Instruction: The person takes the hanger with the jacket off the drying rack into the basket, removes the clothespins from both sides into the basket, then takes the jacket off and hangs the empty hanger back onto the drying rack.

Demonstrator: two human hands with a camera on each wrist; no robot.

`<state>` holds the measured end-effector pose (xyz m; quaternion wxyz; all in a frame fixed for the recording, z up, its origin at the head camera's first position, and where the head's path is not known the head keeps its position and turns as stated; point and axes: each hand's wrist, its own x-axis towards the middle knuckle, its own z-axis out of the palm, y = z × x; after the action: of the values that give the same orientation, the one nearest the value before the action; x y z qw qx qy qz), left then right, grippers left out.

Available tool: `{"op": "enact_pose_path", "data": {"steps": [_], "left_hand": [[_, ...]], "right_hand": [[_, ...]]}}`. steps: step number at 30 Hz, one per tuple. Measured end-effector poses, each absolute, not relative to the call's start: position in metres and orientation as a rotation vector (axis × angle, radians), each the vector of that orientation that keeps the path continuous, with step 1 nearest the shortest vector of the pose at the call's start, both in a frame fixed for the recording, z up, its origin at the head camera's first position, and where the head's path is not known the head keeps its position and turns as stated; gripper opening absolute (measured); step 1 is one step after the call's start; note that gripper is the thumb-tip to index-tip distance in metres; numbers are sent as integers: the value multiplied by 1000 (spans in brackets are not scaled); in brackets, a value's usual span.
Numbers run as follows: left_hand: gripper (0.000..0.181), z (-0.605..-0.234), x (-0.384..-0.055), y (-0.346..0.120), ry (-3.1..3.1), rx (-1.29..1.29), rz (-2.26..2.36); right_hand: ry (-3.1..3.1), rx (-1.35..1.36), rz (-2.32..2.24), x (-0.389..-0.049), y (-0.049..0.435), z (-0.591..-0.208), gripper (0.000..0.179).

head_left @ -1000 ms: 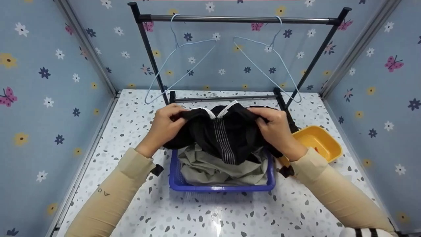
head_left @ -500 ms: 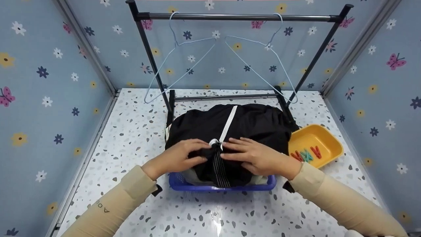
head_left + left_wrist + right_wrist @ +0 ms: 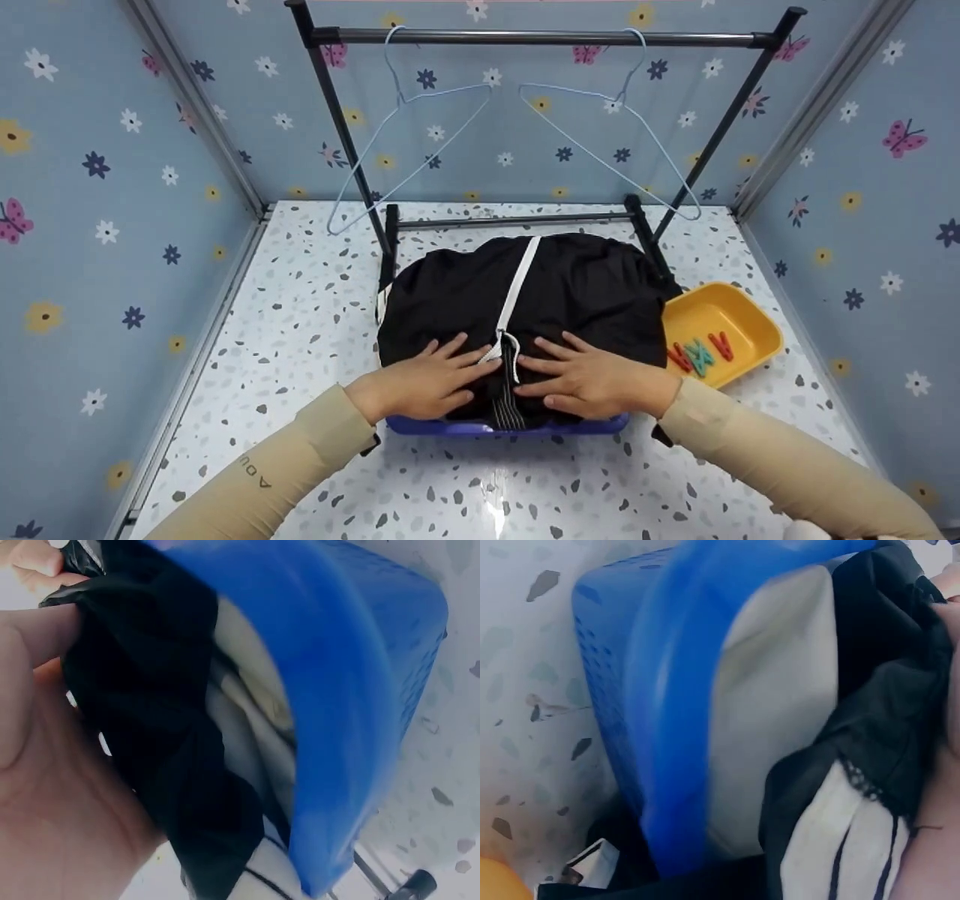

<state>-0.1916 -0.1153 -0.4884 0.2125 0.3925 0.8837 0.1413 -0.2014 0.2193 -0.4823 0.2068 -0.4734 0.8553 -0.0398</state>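
A black jacket (image 3: 592,292) with a white strip down its middle lies spread over a blue basket (image 3: 450,427) and hides most of it. My left hand (image 3: 427,382) rests on the jacket with fingers spread, left of the white strip's looped lower end. Across from it, my right hand (image 3: 592,379) lies with spread fingers on the jacket, close to the same strip. The wrist views show pale cloth (image 3: 247,705) inside the basket under the jacket. White bands with black lines (image 3: 840,840) run along part of the jacket in the right wrist view.
Behind the basket stands a black clothes rack (image 3: 540,37). Two light blue wire hangers hang from its bar, a left hanger (image 3: 442,161) and a right hanger (image 3: 660,142). To the right, a yellow tray (image 3: 757,322) holds several red and green clothespins (image 3: 699,357).
The jacket came down from both hands' grip and now lies flat over the basket. Both hands moved toward me, let go and spread onto it. The right hanger swings slightly.
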Motion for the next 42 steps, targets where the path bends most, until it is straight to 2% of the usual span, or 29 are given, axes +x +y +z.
{"op": "enact_pose_path", "data": {"steps": [4, 8, 14, 20, 24, 29, 34, 37, 42], "left_hand": [[70, -493, -192, -107, 2448, 1002, 358], [67, -495, -193, -103, 2406, 1029, 309], [61, -493, -199, -104, 2427, 1127, 649], [95, -491, -199, -101, 2548, 1055, 888], [98, -488, -198, -98, 2532, 1048, 795], [93, -484, -196, -91, 2439, 1054, 634], [89, -486, -195, -88, 2421, 1048, 544], [87, -487, -194, -87, 2440, 1054, 496], [82, -488, -191, -84, 2510, 1127, 391]], "right_hand": [[2349, -1300, -21, -203, 218, -487, 47], [2322, -1299, -5, -204, 217, -489, 46], [2335, -1298, -443, -217, 229, -478, 33], [2591, -1283, -883, -238, 258, -464, 13], [2819, -1071, -1041, -252, 277, -456, 12], [2951, -563, -1169, -269, 298, -448, 28], [2787, -111, -1256, -286, 318, -450, 66], [2685, 68, -1276, -298, 326, -458, 83], [2577, 244, -1270, -319, 331, -471, 97]]}}
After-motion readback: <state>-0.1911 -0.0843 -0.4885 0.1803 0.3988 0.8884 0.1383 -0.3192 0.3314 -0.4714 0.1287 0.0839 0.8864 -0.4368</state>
